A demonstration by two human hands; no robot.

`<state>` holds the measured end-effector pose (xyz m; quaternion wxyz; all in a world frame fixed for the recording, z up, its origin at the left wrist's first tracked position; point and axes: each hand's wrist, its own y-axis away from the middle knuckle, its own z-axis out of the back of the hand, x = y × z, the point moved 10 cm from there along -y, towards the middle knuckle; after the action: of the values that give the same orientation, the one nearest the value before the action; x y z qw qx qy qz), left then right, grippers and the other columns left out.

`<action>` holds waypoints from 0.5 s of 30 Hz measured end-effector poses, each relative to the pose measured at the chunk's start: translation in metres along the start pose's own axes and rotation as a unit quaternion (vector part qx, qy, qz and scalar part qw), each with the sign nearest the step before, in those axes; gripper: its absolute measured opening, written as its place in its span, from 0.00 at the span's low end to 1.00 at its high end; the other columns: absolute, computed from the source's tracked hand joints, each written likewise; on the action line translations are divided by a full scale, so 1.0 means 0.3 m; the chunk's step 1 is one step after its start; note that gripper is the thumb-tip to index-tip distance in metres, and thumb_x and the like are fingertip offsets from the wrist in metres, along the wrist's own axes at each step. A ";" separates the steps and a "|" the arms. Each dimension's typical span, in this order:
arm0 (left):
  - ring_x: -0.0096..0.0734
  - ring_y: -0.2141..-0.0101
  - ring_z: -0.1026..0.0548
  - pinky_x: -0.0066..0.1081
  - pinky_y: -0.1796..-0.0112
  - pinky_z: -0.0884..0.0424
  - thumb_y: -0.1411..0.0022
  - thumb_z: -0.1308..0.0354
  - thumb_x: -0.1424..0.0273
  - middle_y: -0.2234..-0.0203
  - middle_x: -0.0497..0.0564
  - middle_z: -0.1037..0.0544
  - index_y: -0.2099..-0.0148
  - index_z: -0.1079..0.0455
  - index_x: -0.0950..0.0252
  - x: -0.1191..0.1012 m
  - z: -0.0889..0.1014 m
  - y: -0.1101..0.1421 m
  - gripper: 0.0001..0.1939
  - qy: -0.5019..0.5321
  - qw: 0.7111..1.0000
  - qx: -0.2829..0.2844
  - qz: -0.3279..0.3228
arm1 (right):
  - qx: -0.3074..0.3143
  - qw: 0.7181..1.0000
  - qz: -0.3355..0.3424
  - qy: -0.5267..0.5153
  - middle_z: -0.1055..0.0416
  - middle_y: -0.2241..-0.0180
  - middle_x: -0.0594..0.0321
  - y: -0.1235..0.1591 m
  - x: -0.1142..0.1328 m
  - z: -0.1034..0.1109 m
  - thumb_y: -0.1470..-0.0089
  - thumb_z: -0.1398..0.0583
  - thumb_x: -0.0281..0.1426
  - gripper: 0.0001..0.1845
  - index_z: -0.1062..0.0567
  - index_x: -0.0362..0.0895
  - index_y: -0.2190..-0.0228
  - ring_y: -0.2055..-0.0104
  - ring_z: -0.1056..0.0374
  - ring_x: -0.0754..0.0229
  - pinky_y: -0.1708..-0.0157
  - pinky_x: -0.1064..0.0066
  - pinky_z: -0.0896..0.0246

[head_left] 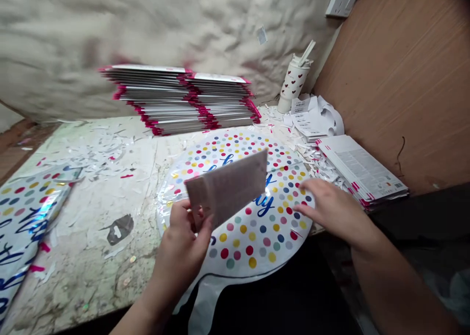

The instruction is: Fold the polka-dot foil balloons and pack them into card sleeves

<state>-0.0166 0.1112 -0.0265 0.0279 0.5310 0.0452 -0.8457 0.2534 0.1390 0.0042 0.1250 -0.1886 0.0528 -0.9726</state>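
My left hand [187, 244] grips the left end of a flat, pale rectangular packet [235, 190], thumb in front. The packet is tilted and held above a flat foil balloon [257, 232], white with coloured dots and blue lettering. Part of the lettering is hidden behind the packet. The balloon lies on the table, its lower edge and tail hanging over the front. At the balloon's right edge is my right hand [328, 210], thumb and fingers apart, with nothing in it.
Two stacks of pink-edged cards [183, 100] stand against the covered wall. Another dotted foil balloon [29, 217] lies at the left. To the right are a heart-patterned tumbler [293, 83], a label strip [312, 119], printed cards [367, 171] and paper scraps. A grey cut-out piece [120, 228] lies left of my hand.
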 end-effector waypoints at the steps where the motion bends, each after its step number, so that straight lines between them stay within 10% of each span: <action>1: 0.33 0.74 0.26 0.28 0.75 0.32 0.45 0.43 0.68 0.73 0.47 0.24 0.53 0.37 0.59 -0.071 -0.002 -0.005 0.16 -0.076 0.995 0.032 -0.058 | -0.066 0.998 0.011 -0.011 0.30 0.59 0.53 0.001 0.006 0.074 0.56 0.36 0.39 0.22 0.29 0.45 0.59 0.55 0.35 0.46 0.57 0.54 0.38; 5: 0.31 0.72 0.24 0.27 0.72 0.30 0.42 0.45 0.70 0.70 0.45 0.22 0.53 0.33 0.53 -0.308 -0.016 -0.010 0.14 -0.111 0.961 0.091 -0.236 | -0.045 0.950 0.143 -0.274 0.29 0.57 0.57 -0.041 0.168 0.106 0.50 0.39 0.39 0.20 0.29 0.48 0.55 0.53 0.33 0.50 0.55 0.58 0.36; 8: 0.34 0.63 0.24 0.29 0.66 0.27 0.43 0.44 0.68 0.60 0.48 0.23 0.42 0.43 0.52 -0.320 0.059 -0.056 0.26 0.043 0.975 -0.005 -0.216 | -0.082 0.854 0.088 -0.506 0.25 0.64 0.61 -0.120 0.165 0.065 0.46 0.42 0.37 0.11 0.26 0.48 0.62 0.59 0.29 0.54 0.59 0.61 0.32; 11: 0.32 0.64 0.23 0.28 0.65 0.27 0.40 0.46 0.70 0.60 0.48 0.22 0.46 0.36 0.56 -0.321 0.050 -0.088 0.20 -0.031 0.969 0.016 -0.244 | -0.125 0.789 0.040 -0.601 0.27 0.58 0.61 -0.186 0.116 0.021 0.47 0.41 0.38 0.16 0.30 0.49 0.56 0.55 0.30 0.54 0.56 0.59 0.34; 13: 0.29 0.66 0.23 0.25 0.64 0.28 0.41 0.45 0.75 0.62 0.47 0.21 0.52 0.30 0.58 -0.392 0.135 -0.115 0.15 -0.177 0.922 -0.090 -0.333 | -0.129 0.794 0.022 -0.593 0.29 0.55 0.58 -0.214 0.079 0.003 0.47 0.41 0.38 0.21 0.35 0.49 0.52 0.54 0.31 0.55 0.54 0.58 0.34; 15: 0.29 0.64 0.23 0.26 0.62 0.29 0.44 0.43 0.76 0.60 0.46 0.21 0.53 0.28 0.60 -0.493 0.265 -0.158 0.16 -0.307 0.813 -0.262 -0.420 | -0.146 0.812 -0.006 -0.566 0.28 0.56 0.56 -0.221 0.021 -0.007 0.47 0.41 0.38 0.23 0.37 0.48 0.50 0.56 0.30 0.56 0.54 0.58 0.34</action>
<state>-0.0282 0.1498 0.1433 -0.1797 0.1457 0.4727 -0.8503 0.2320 0.2013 0.0145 0.0982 -0.7218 0.1130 -0.6757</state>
